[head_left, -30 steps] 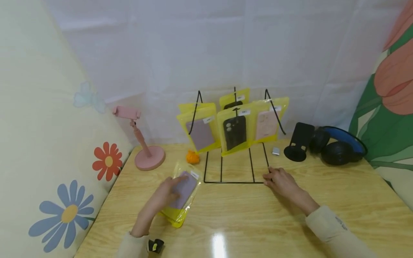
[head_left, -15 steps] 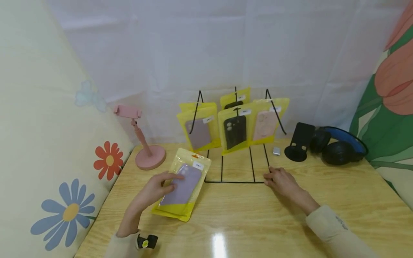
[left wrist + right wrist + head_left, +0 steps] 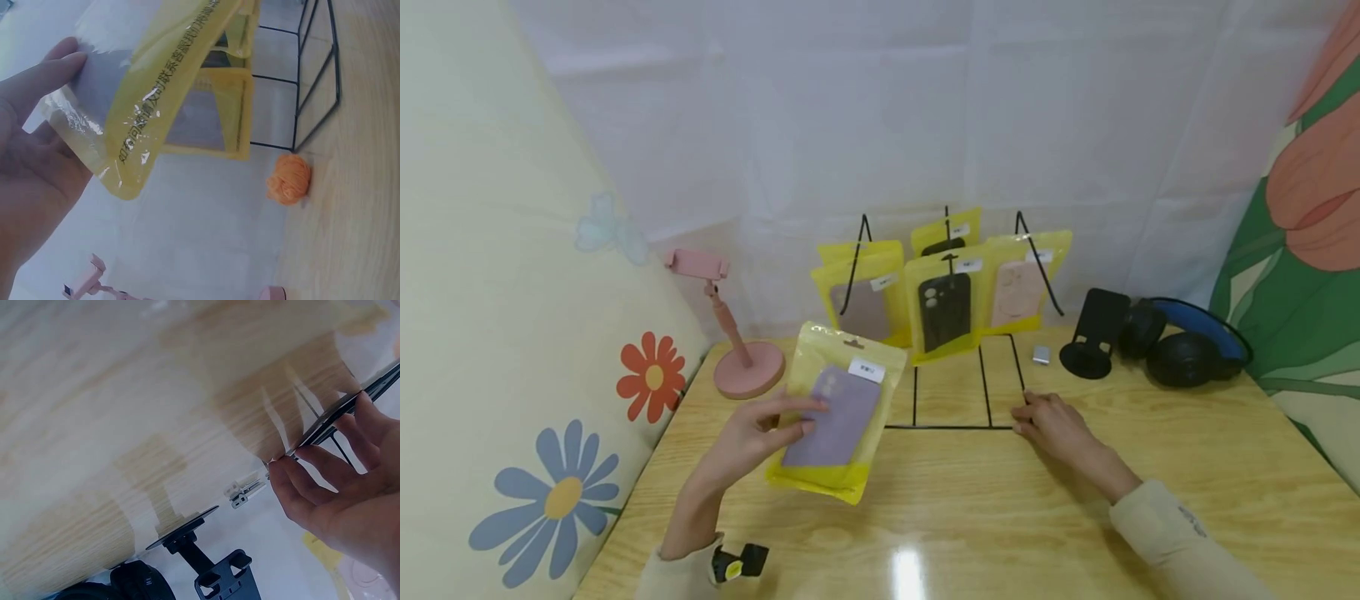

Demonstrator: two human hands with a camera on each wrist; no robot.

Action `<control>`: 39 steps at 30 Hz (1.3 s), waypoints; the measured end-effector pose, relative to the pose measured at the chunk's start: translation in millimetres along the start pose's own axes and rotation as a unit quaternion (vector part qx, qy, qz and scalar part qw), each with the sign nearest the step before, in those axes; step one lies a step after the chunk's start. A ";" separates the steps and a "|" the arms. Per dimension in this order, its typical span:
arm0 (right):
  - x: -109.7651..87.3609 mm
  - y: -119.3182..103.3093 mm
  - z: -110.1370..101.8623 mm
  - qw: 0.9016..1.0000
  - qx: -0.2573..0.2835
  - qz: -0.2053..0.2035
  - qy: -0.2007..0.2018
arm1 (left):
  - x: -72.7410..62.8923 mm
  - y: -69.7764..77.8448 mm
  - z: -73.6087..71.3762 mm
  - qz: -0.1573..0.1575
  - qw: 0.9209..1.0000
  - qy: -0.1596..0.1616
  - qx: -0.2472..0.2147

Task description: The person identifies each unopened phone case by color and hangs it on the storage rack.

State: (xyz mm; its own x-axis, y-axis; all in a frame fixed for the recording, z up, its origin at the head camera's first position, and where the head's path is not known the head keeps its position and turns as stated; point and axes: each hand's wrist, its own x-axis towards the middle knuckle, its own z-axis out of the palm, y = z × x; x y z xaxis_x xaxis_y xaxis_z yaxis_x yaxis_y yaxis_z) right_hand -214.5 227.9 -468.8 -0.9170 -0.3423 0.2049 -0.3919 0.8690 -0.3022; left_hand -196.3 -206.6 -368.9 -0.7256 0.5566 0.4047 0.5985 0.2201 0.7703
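In the head view my left hand pinches a yellow, clear-fronted pouch with a purple phone case inside, thumb and fingers at its left side. The pouch is raised and tilted in front of the black wire display rack. The left wrist view shows the same pouch with dark printing along its yellow edge. My right hand grips the rack's front right corner; in the right wrist view its thumb and fingers hold the black wire. On the rack hang several similar pouches, including a black case and a pink one.
A pink phone stand stands at the left. An orange bundle lies beside the rack, hidden behind the pouch in the head view. To the right are a small silver piece, a black phone stand and headphones.
My left hand has lifted the purple-case pouch off the table and brought it up and slightly right, nearer the rack. My right hand stays at the rack's corner.
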 end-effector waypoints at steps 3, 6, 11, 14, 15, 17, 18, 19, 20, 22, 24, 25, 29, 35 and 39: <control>0.2 0.8 0.5 1.000 0.000 -0.001 0.000 | 3.3 3.3 1.1 0.026 0.999 0.031 0.005; 0.2 1.6 1.2 1.000 -0.001 -0.004 0.000 | 6.1 3.6 2.3 0.031 0.997 0.069 0.010; -0.1 1.4 1.0 1.000 0.000 0.000 -0.005 | 8.7 2.2 4.3 -0.002 0.995 0.096 -0.007; -0.3 0.7 0.6 1.000 0.001 0.002 -0.007 | 9.3 0.0 5.1 -0.013 0.995 0.093 -0.012; -0.4 0.6 0.6 1.000 0.002 0.003 -0.006 | 9.6 -0.6 5.4 -0.016 0.995 0.092 -0.014; -0.7 0.8 0.8 1.000 0.002 0.004 -0.004 | 10.3 -1.3 6.2 -0.017 0.995 0.093 -0.015; -0.8 1.1 1.0 1.000 0.002 0.003 -0.003 | 10.7 -1.9 6.7 -0.015 0.995 0.094 -0.014; -0.8 1.4 1.4 1.000 0.003 0.002 -0.001 | 11.2 -1.6 7.2 -0.013 0.995 0.095 -0.014; -0.8 1.6 1.6 1.000 0.003 0.002 0.000 | 11.5 -1.8 7.6 -0.010 0.995 0.096 -0.014; -0.8 2.2 2.3 1.000 0.002 0.001 0.001 | 11.6 -1.9 8.3 -0.006 0.995 0.097 -0.011; -0.8 2.5 2.7 1.000 0.002 0.000 0.001 | 11.8 -1.7 9.1 -0.003 0.995 0.099 -0.011; -0.7 2.6 2.6 1.000 0.002 0.000 0.001 | 12.0 -1.4 9.4 -0.004 0.995 0.100 -0.011; -1.2 2.3 1.6 1.000 0.005 0.001 0.000 | 13.7 -1.9 11.3 -0.018 0.995 0.100 -0.016; -1.4 1.8 1.6 1.000 0.005 0.005 -0.004 | 20.4 -6.8 15.5 -0.022 0.995 0.095 -0.021; -0.7 1.6 1.3 1.000 0.006 0.006 -0.005 | 24.8 -7.8 16.5 -0.027 0.994 0.101 -0.032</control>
State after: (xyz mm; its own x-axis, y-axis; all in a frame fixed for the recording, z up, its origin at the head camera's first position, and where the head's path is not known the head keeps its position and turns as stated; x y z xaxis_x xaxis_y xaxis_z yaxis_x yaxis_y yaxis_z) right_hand -214.6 229.0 -470.6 -0.9221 -0.3357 0.1923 -0.3820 0.8688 -0.3150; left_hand -213.4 -181.3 -373.0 -0.8137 0.3721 0.4466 0.5378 0.1902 0.8214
